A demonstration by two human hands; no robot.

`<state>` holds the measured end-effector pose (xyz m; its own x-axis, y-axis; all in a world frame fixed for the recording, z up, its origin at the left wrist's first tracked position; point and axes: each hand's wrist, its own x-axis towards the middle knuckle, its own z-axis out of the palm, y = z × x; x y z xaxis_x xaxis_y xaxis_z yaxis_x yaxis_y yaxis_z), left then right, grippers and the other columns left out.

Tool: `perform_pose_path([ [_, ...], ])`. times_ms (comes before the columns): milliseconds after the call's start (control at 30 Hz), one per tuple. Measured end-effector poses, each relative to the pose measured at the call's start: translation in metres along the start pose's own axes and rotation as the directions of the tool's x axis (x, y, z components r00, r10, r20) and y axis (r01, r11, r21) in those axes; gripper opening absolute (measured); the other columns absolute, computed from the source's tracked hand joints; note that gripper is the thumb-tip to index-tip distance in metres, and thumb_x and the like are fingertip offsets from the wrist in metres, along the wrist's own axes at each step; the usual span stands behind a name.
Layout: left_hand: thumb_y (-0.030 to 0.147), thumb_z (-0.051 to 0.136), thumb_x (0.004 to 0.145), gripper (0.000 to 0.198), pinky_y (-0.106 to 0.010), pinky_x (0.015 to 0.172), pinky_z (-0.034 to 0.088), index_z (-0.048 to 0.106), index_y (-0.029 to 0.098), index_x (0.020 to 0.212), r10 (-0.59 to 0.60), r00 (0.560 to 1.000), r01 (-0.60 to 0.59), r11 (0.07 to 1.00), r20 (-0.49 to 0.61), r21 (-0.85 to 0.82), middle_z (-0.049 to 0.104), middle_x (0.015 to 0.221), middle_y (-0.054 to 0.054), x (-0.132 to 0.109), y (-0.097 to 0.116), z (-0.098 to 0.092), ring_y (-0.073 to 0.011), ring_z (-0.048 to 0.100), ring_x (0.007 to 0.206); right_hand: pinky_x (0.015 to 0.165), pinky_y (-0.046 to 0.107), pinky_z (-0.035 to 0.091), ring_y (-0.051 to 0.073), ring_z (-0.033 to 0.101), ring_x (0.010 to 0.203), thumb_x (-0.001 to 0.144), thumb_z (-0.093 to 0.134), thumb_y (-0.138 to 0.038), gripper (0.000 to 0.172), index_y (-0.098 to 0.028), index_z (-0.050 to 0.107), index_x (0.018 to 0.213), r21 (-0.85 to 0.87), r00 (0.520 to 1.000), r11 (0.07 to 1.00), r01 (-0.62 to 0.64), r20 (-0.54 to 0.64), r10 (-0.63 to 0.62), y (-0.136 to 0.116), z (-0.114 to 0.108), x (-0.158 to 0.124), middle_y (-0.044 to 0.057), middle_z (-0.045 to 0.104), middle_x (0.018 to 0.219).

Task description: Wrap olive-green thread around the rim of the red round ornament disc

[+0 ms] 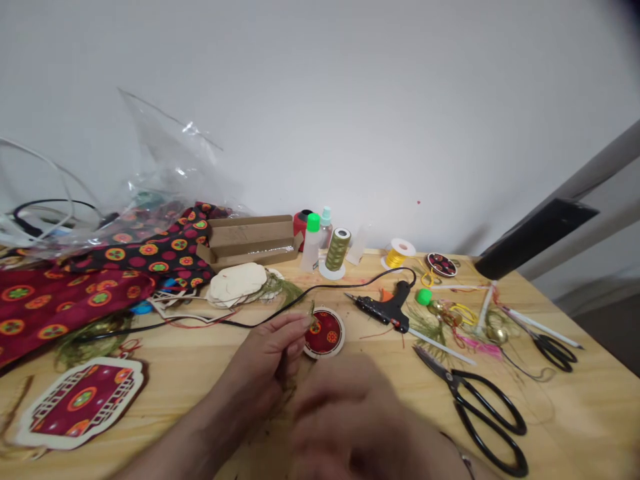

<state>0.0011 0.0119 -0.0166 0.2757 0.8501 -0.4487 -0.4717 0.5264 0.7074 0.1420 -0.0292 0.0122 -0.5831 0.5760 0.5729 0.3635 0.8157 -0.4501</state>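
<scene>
My left hand point(280, 340) is closed, thumb and forefinger pinching an olive-green thread tassel point(312, 311); its tip stands above the fingers, and green strands show dimly below the hand. Just behind the fingertips lies a round wooden-rimmed disc point(327, 335) covered in dark red patterned cloth, partly hidden by the hand. My right hand point(350, 413) is close by in front of the disc, smeared by motion, so its fingers and anything in them cannot be made out. To the right lie a black glue gun point(385, 310) and large black-handled scissors point(463, 393).
A cloth-covered wooden plaque point(83, 403) lies at left, before patterned fabric point(115, 267). Along the wall stand a cardboard box point(250, 241), a green-capped bottle point(312, 243), a green thread spool point(339, 250) and a yellow cord spool point(399, 253). The glue gun's black cable point(320, 287) crosses the table.
</scene>
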Motion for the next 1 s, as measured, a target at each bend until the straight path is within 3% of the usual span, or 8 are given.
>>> perform_pose_path([
  [33, 0.022, 0.067, 0.069, 0.012, -0.014, 0.035, 0.013, 0.058, 0.014, 0.066, 0.001, 1.000, -0.001, 1.000, 0.010, 0.013, 0.030, 0.040, 0.011, -0.001, 0.000, 0.001, -0.0013, 0.021, 0.036, 0.064, 0.022, 0.043, 0.011, 0.055, 0.069, 0.081, 0.044, -0.015, 0.017, -0.018, 0.058, 0.071, 0.135, 0.978, 0.981, -0.139, -0.138, 0.157, 0.005, -0.003, 0.003, 0.002, 0.060, 0.074],
  [100, 0.023, 0.067, 0.069, 0.012, -0.014, 0.035, 0.012, 0.060, 0.013, 0.068, 0.004, 1.000, -0.004, 0.999, 0.009, 0.041, 0.030, 0.041, 0.010, -0.002, 0.001, 0.003, -0.0013, 0.021, 0.036, 0.072, 0.026, 0.043, 0.014, 0.055, 0.077, 0.082, 0.045, -0.016, 0.017, -0.016, 0.060, 0.074, 0.291, 0.789, 0.873, -0.391, -0.384, 0.481, 0.018, -0.006, 0.008, 0.005, 0.060, 0.079],
  [167, 0.023, 0.067, 0.069, 0.012, -0.013, 0.034, 0.012, 0.061, 0.012, 0.069, 0.003, 1.000, -0.002, 0.998, -0.011, 0.063, 0.031, 0.040, 0.010, -0.003, 0.002, 0.004, -0.0011, 0.021, 0.036, 0.068, 0.027, 0.045, 0.014, 0.056, 0.074, 0.079, 0.051, -0.021, 0.011, -0.016, 0.060, 0.081, 0.548, 0.623, 0.660, -0.514, -0.290, 0.726, 0.031, -0.003, 0.011, 0.005, 0.060, 0.078],
  [233, 0.024, 0.067, 0.069, 0.013, -0.013, 0.034, 0.012, 0.061, 0.013, 0.067, 0.006, 1.000, -0.005, 0.997, -0.010, 0.077, 0.032, 0.040, 0.010, -0.004, 0.001, 0.004, -0.0011, 0.021, 0.036, 0.068, 0.028, 0.046, 0.014, 0.057, 0.072, 0.078, 0.053, -0.026, 0.014, -0.016, 0.059, 0.086, 0.740, 0.551, 0.412, -0.531, -0.068, 0.832, 0.039, 0.003, 0.012, 0.004, 0.062, 0.079],
  [333, 0.027, 0.066, 0.069, 0.014, -0.014, 0.034, 0.014, 0.062, 0.013, 0.069, 0.010, 1.000, -0.011, 0.995, 0.012, 0.101, 0.033, 0.039, 0.010, -0.004, 0.000, 0.003, -0.0014, 0.022, 0.035, 0.067, 0.027, 0.046, 0.013, 0.057, 0.068, 0.071, 0.061, -0.028, 0.022, -0.015, 0.059, 0.088, 0.810, 0.568, 0.274, -0.518, 0.086, 0.819, 0.040, 0.009, 0.012, 0.003, 0.062, 0.076],
  [700, 0.030, 0.067, 0.067, 0.016, -0.017, 0.034, 0.011, 0.069, 0.014, 0.069, 0.015, 0.998, -0.032, 0.954, 0.057, 0.299, 0.040, 0.038, 0.008, -0.010, 0.000, 0.011, -0.0019, 0.022, 0.033, 0.049, 0.025, 0.048, 0.011, 0.053, 0.049, 0.066, 0.065, -0.033, 0.022, -0.015, 0.054, 0.060, 0.791, 0.539, 0.173, -0.587, 0.223, 0.813, 0.034, 0.003, 0.016, -0.001, 0.057, 0.058],
  [800, 0.029, 0.067, 0.065, 0.015, -0.017, 0.034, 0.011, 0.069, 0.013, 0.065, 0.037, 0.998, -0.054, 0.930, 0.052, 0.364, 0.050, 0.043, 0.004, -0.011, 0.002, 0.012, -0.0015, 0.023, 0.034, 0.038, 0.019, 0.037, 0.007, 0.043, 0.039, 0.068, 0.062, -0.031, 0.020, -0.015, 0.054, 0.060, 0.766, 0.534, 0.204, -0.610, 0.208, 0.819, 0.036, 0.002, 0.015, -0.004, 0.050, 0.046],
  [1000, 0.033, 0.069, 0.064, 0.018, -0.018, 0.034, 0.008, 0.070, 0.015, 0.068, 0.019, 1.000, -0.024, 0.913, 0.017, 0.407, 0.035, 0.033, 0.008, -0.011, -0.001, 0.009, -0.0023, 0.020, 0.032, 0.049, 0.019, 0.036, 0.007, 0.043, 0.049, 0.068, 0.062, -0.026, 0.018, -0.013, 0.055, 0.058, 0.737, 0.565, 0.312, -0.599, 0.113, 0.818, 0.038, -0.003, 0.015, -0.003, 0.051, 0.053],
])
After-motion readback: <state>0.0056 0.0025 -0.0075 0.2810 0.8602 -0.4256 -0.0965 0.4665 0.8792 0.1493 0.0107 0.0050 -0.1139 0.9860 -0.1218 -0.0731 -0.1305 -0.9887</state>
